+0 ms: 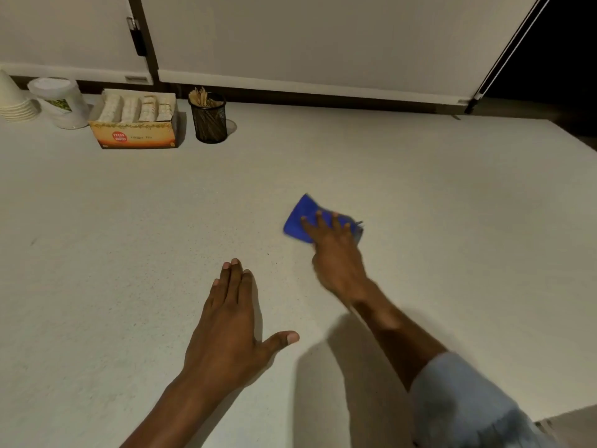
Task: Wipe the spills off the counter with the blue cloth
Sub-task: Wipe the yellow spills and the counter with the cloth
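Observation:
A folded blue cloth [302, 218] lies on the pale speckled counter [129, 221], right of centre. My right hand [334, 253] presses flat on top of it, fingers spread over the cloth, and is blurred by motion. My left hand [231, 321] rests palm down on the counter nearer to me, fingers together and thumb out, holding nothing. A few tiny dark specks [268, 253] dot the counter just left of the cloth. No larger spill shows.
Along the back left stand a stack of paper cups [14, 98], a white plastic tub [59, 101], an open box of tea bags [137, 122] and a black mesh holder of wooden sticks [210, 119]. White cabinet doors [307, 40] rise behind. The counter's edge runs at the right.

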A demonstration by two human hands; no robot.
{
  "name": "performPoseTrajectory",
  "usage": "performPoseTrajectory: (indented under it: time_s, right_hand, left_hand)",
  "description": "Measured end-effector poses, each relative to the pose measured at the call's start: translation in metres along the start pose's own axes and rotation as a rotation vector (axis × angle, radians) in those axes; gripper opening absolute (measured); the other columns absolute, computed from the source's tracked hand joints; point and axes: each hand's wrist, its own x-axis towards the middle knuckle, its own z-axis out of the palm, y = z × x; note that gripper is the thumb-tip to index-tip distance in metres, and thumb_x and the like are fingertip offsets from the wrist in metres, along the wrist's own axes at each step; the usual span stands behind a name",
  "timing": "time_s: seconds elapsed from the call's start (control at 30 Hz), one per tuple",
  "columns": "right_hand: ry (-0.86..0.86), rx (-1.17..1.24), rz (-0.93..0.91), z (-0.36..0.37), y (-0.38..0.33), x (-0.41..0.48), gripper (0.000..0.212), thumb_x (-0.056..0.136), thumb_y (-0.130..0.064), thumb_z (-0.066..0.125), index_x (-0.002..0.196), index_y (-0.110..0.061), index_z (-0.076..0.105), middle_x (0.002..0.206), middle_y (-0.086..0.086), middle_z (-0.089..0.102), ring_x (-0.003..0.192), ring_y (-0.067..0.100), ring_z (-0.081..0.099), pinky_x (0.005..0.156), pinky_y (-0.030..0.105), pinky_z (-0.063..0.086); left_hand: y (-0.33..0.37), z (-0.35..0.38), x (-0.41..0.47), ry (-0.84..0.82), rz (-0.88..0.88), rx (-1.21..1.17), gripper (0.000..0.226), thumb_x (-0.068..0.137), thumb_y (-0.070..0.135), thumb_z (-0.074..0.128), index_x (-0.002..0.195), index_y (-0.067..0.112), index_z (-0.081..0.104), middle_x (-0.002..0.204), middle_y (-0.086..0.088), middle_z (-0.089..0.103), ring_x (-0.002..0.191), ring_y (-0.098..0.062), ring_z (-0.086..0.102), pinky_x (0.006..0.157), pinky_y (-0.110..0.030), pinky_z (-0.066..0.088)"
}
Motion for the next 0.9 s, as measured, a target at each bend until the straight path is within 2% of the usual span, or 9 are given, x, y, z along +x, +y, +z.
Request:
performPoseTrajectory:
  time_s: [0.13,0.2,0.27,0.4,0.53,0.67,0.73,0.8,0.9]
  right_hand:
    - [-0.088,0.063,-0.132,-0.005,0.005,-0.046,0.079,0.096,0.006,0.051,0.156,-0.042,0.030,0.168,-0.008,0.018,0.157,0.022,0.007,0.126,0.047,0.014]
    - [-0.049,0.086,-0.077,-0.013,0.034,-0.039,0.077,0.093,0.007,0.051,0.152,-0.040,0.039,0.166,-0.006,0.028,0.156,0.026,0.018,0.123,0.048,0.025]
    - [-0.017,0.074,0.004,-0.018,0.059,-0.007,0.066,0.095,0.004,0.052,0.150,-0.033,0.046,0.163,0.003,0.036,0.153,0.035,0.026,0.122,0.053,0.029]
    - [-0.060,0.129,0.112,-0.005,0.046,0.053,0.055,0.101,-0.002,0.049,0.152,-0.023,0.043,0.165,0.012,0.030,0.155,0.039,0.018,0.126,0.055,0.012]
    - [-0.072,0.133,-0.086,0.022,-0.023,0.020,0.069,0.090,0.007,0.053,0.152,-0.023,0.045,0.164,0.012,0.032,0.153,0.041,0.021,0.127,0.054,0.006]
    - [-0.068,0.125,-0.267,0.015,-0.041,-0.038,0.068,0.099,-0.001,0.052,0.154,-0.038,0.036,0.167,-0.004,0.028,0.156,0.026,0.015,0.127,0.049,0.016]
    - [-0.074,0.134,-0.205,0.011,-0.015,-0.031,0.068,0.099,-0.002,0.051,0.152,-0.042,0.038,0.166,-0.009,0.027,0.156,0.023,0.016,0.126,0.047,0.021]
    - [-0.049,0.130,-0.104,0.009,0.008,0.003,0.063,0.100,-0.002,0.050,0.151,-0.039,0.042,0.165,-0.004,0.030,0.155,0.029,0.020,0.125,0.050,0.023]
    - [-0.088,0.179,0.007,0.014,0.005,0.059,0.051,0.105,-0.011,0.048,0.151,-0.031,0.044,0.166,0.006,0.030,0.155,0.032,0.019,0.127,0.046,0.014]
  left_hand:
    - [-0.009,-0.011,0.003,0.098,-0.020,0.031,0.143,0.070,0.108,0.027,0.169,0.009,-0.006,0.177,-0.009,-0.021,0.163,-0.019,-0.027,0.133,-0.038,-0.009]
    - [-0.019,-0.017,0.001,0.099,-0.077,0.062,0.147,0.068,0.110,0.023,0.169,0.006,-0.006,0.177,-0.011,-0.021,0.163,-0.020,-0.026,0.134,-0.039,-0.010]
    - [-0.029,-0.022,-0.003,0.078,-0.133,0.087,0.149,0.066,0.111,0.019,0.169,0.006,-0.008,0.176,-0.011,-0.025,0.162,-0.022,-0.028,0.135,-0.041,-0.009]
    - [-0.035,-0.023,-0.008,0.073,-0.150,0.087,0.145,0.068,0.110,0.016,0.169,0.008,-0.010,0.175,-0.010,-0.027,0.162,-0.022,-0.029,0.134,-0.040,-0.010]
    - [-0.036,-0.021,-0.006,0.082,-0.135,0.116,0.143,0.071,0.107,0.019,0.169,0.007,-0.005,0.176,-0.013,-0.022,0.163,-0.025,-0.024,0.134,-0.041,-0.009]
    - [-0.043,-0.025,-0.004,0.100,-0.140,0.068,0.146,0.068,0.107,0.027,0.169,0.007,-0.007,0.176,-0.011,-0.024,0.163,-0.022,-0.026,0.130,-0.036,-0.012]
    - [-0.050,-0.028,-0.007,0.107,-0.160,0.059,0.147,0.067,0.108,0.027,0.169,0.008,-0.010,0.176,-0.009,-0.027,0.162,-0.020,-0.029,0.131,-0.036,-0.013]
    - [-0.056,-0.032,-0.010,0.103,-0.172,0.062,0.146,0.068,0.109,0.024,0.169,0.009,-0.010,0.176,-0.008,-0.026,0.162,-0.019,-0.028,0.132,-0.036,-0.010]
    - [-0.060,-0.034,-0.013,0.097,-0.164,0.070,0.144,0.070,0.108,0.024,0.169,0.009,-0.009,0.177,-0.009,-0.024,0.163,-0.020,-0.025,0.133,-0.037,-0.007]
